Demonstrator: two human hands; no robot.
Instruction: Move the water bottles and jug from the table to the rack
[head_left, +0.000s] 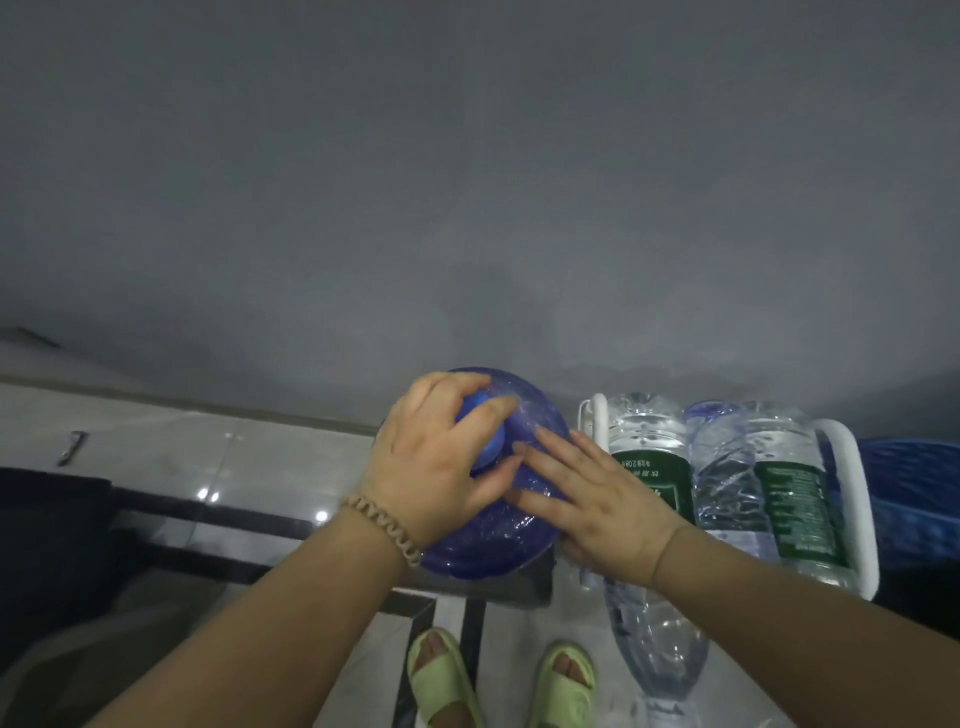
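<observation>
A blue translucent water jug (493, 545) stands upright below me, seen from the top. My left hand (441, 457) is closed around its blue cap and neck. My right hand (592, 499) lies flat with fingers spread on the jug's right shoulder. To the right, two clear water bottles with green labels (649, 447) (789, 499) lie side by side in a white rack (852, 499). Another clear bottle (660, 644) shows below the rack, partly hidden by my right forearm.
A grey wall fills the upper view. A glossy tiled floor with dark strips runs on the left. A dark object (47, 530) sits at the left edge. A blue crate-like thing (914, 493) is right of the rack. My feet in green slippers (498, 680) stand below.
</observation>
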